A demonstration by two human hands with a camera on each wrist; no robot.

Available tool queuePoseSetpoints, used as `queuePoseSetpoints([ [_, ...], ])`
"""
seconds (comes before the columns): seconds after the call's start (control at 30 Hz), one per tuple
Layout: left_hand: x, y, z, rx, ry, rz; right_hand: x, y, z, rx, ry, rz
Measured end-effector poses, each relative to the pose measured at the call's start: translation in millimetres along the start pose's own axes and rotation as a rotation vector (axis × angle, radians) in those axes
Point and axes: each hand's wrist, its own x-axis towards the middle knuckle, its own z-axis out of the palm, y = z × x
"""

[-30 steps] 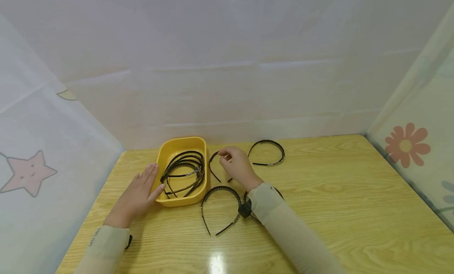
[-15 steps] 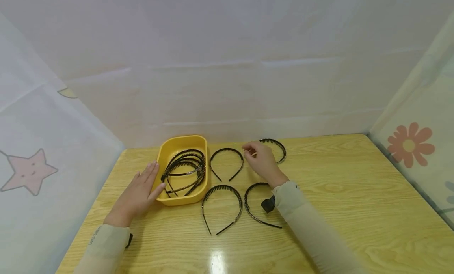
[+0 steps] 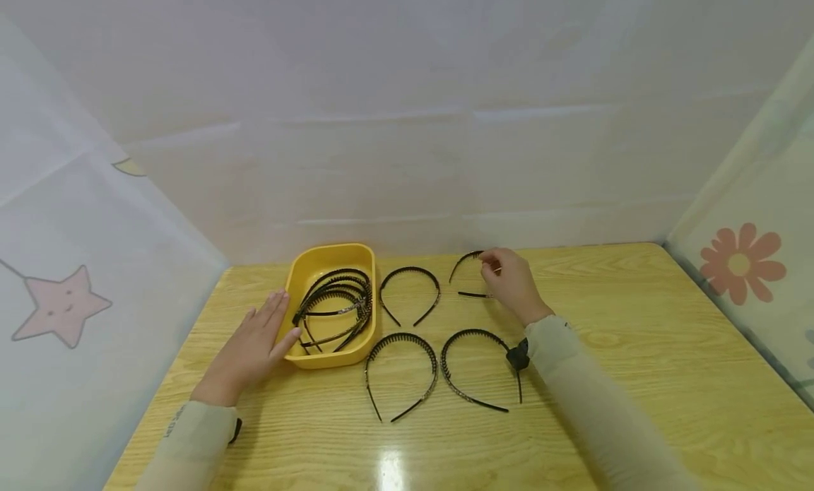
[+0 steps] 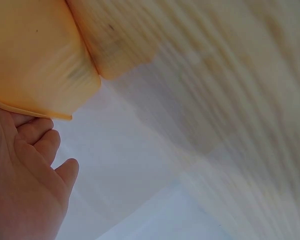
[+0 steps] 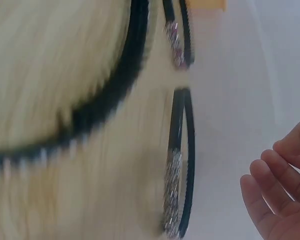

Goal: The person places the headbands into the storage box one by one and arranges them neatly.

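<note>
"What is the left hand doing?"

"The left hand (image 3: 248, 351) rests against the left side of the yellow tray (image 3: 332, 361), its fingers mostly straight and the thumb spread away, its tip over the rim."

"And the right hand (image 3: 514, 287)?"

"Well to the tray's right, over the far headband (image 3: 473, 294), hiding part of it from the head camera. The fingers bend loosely, thumb close to the index finger, and I see nothing between them. In the right wrist view they appear apart from the bands."

"Where are the other headbands?"

"Several dark headbands (image 3: 365, 304) lie overlapping inside the tray. The back headband (image 3: 410, 269) lies just right of it. The front headband (image 3: 400, 335) is right of the tray's near corner, and the outer headband (image 3: 475, 331) is farther right again."

"Anything around them?"

"The wooden table (image 3: 636, 335) beneath the tray, a pink star (image 3: 61, 307) well to its left, a red flower (image 3: 753, 268) far to its right."
</note>
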Motion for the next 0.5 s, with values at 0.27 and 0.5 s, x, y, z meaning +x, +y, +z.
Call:
queuePoseSetpoints([
  [0.27,-0.3,0.0,0.6,0.006,-0.001,-0.009,4.5,22.9,-17.7,-0.034,-0.015,0.105],
  [0.5,0.4,1.0,0.0,0.003,-0.007,-0.013,3.4,38.5,-27.8,-0.037,-0.044,0.225],
])
